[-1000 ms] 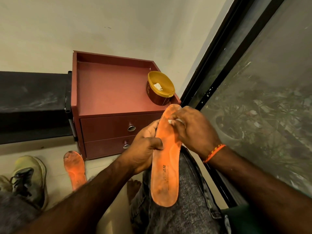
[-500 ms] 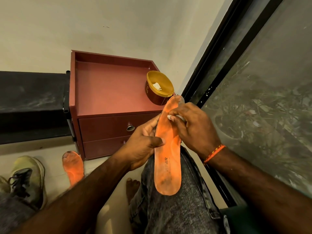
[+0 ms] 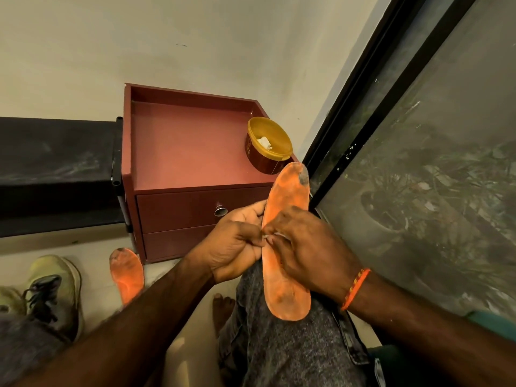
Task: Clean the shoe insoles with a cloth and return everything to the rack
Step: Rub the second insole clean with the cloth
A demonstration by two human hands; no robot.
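right now the insole [image 3: 286,241] lies on the person's knee in the lower middle of the frame, its long axis running almost straight up the picture, heel end low and the grey, soiled toe end high, just under the yellow tub [image 3: 269,145] on the red cabinet [image 3: 178,146]. the left hand [image 3: 237,247] curls round the insole's left edge at about mid-length, thumb on the top face, steadying it. the right hand [image 3: 310,247] lies across the insole from the right at the same height, fingers bent and pinching a small white cloth [image 3: 275,235] against the surface; little of the cloth shows. both hands meet at the middle, so the dirtiest patch, the toe, lies above the right hand along the axis, and the heel below it. my guess is the next stroke should run up toward that toe, and the right hand is the one placed for it. a second insole [image 3: 127,275] lies on the floor at lower left, beside a shoe [image 3: 53,286], well apart from both hands.
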